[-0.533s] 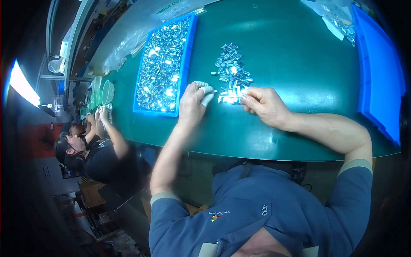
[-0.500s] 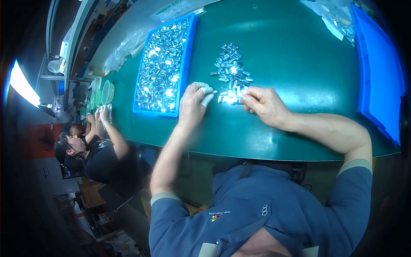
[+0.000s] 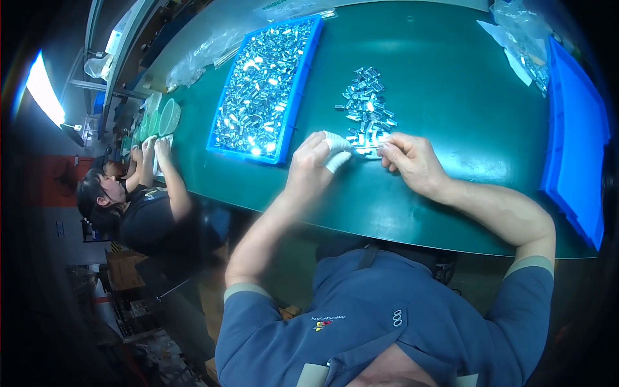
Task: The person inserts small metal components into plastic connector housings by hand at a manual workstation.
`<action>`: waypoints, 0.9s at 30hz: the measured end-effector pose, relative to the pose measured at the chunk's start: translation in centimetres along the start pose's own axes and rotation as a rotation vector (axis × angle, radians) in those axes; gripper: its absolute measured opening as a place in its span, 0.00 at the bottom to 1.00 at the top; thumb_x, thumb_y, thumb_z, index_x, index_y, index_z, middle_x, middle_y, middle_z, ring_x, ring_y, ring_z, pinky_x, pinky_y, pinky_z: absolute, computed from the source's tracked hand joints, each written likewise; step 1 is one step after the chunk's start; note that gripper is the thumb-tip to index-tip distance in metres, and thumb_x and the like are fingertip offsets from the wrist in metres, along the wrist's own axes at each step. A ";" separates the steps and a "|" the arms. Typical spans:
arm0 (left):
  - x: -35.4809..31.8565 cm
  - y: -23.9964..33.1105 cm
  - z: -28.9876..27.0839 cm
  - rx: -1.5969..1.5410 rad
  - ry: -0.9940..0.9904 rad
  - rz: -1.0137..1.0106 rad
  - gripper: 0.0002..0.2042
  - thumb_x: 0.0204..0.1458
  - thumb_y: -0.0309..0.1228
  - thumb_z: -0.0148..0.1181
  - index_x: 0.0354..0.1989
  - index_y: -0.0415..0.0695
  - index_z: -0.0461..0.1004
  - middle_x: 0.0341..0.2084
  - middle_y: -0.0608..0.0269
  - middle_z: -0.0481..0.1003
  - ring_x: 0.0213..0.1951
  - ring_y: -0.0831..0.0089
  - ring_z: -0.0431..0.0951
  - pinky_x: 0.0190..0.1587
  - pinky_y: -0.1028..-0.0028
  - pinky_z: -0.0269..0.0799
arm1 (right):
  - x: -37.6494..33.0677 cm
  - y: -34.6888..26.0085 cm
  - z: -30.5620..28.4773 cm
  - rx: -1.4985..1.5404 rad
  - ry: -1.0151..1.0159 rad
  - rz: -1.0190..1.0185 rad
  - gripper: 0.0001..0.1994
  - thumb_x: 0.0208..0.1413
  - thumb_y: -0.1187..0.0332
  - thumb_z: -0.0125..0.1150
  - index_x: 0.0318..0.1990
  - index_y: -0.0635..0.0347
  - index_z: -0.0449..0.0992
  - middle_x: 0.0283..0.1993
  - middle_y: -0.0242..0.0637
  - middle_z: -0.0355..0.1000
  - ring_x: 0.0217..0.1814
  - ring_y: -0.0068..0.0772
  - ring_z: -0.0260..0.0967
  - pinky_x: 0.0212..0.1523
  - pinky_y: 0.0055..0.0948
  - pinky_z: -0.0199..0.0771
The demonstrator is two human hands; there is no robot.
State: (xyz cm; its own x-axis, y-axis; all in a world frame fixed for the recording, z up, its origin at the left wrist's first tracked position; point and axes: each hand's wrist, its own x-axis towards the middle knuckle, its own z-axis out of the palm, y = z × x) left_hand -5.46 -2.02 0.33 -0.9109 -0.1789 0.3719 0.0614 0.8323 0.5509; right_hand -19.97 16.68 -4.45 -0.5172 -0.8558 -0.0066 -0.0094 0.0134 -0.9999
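Note:
My left hand (image 3: 312,162), with white coverings on its fingers, is pinched close to the near end of a loose pile of small shiny metal pieces (image 3: 367,106). Facing it across a small gap, my right hand (image 3: 414,165) is bare, thumb and forefinger pressed together. A thin bright sliver shows between the two sets of fingertips; glare hides its shape and which hand holds it. Under the fingertips lie more metal pieces on the green tabletop (image 3: 458,84). To the left of the pile, a blue tray (image 3: 245,157) is filled with similar pieces.
A second blue tray (image 3: 576,148) stands along the right edge. Behind it, a clear plastic bag (image 3: 521,31) holds small parts. At far left a co-worker's hands (image 3: 155,149) work beside a pale green bowl (image 3: 170,117). The table's front edge curves past my forearms.
My left hand has come closer to the right one, narrowing the gap between their fingertips. The right hand stays pinched by the pile. The whole view has shifted and tilted slightly.

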 end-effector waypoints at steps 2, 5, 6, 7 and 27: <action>0.1 -0.3 0.4 -0.007 -0.010 0.053 0.09 0.48 0.22 0.70 0.37 0.40 0.80 0.33 0.57 0.79 0.38 0.58 0.79 0.41 0.63 0.75 | -0.1 0.2 0.2 -0.039 -0.007 -0.024 0.14 0.69 0.63 0.54 0.35 0.64 0.78 0.27 0.33 0.75 0.28 0.21 0.71 0.30 0.25 0.71; 0.4 0.3 1.0 0.013 -0.045 0.138 0.10 0.48 0.22 0.71 0.38 0.40 0.80 0.32 0.58 0.78 0.37 0.59 0.78 0.39 0.64 0.74 | -0.3 -0.3 0.1 -0.116 -0.044 -0.026 0.17 0.70 0.61 0.53 0.32 0.64 0.78 0.23 0.32 0.73 0.25 0.21 0.70 0.27 0.26 0.70; 0.5 0.6 1.2 0.041 -0.068 0.169 0.10 0.47 0.22 0.71 0.38 0.40 0.79 0.32 0.58 0.78 0.36 0.58 0.78 0.39 0.63 0.74 | -0.3 -0.5 0.1 -0.154 -0.078 -0.007 0.18 0.71 0.61 0.52 0.31 0.64 0.78 0.23 0.31 0.73 0.24 0.19 0.69 0.26 0.23 0.69; 0.5 0.5 1.5 0.037 -0.066 0.163 0.10 0.47 0.22 0.71 0.38 0.40 0.79 0.32 0.58 0.78 0.36 0.58 0.78 0.39 0.63 0.74 | -0.3 -0.6 0.2 -0.157 -0.082 -0.002 0.18 0.71 0.61 0.52 0.31 0.64 0.78 0.23 0.31 0.73 0.24 0.19 0.69 0.26 0.23 0.69; 4.2 -10.1 -10.8 0.578 0.359 -0.144 0.07 0.53 0.25 0.68 0.39 0.41 0.80 0.34 0.55 0.80 0.39 0.60 0.81 0.45 0.65 0.76 | -0.1 -0.6 -0.1 -0.031 0.044 0.027 0.20 0.72 0.58 0.51 0.30 0.61 0.77 0.23 0.29 0.72 0.24 0.15 0.67 0.25 0.20 0.66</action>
State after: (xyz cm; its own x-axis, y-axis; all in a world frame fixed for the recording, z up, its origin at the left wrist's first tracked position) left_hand -5.47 -16.82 4.35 -0.6961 -0.3880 0.6040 -0.3675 0.9154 0.1644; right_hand -19.99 16.74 -3.87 -0.5546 -0.8315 -0.0323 -0.0214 0.0531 -0.9984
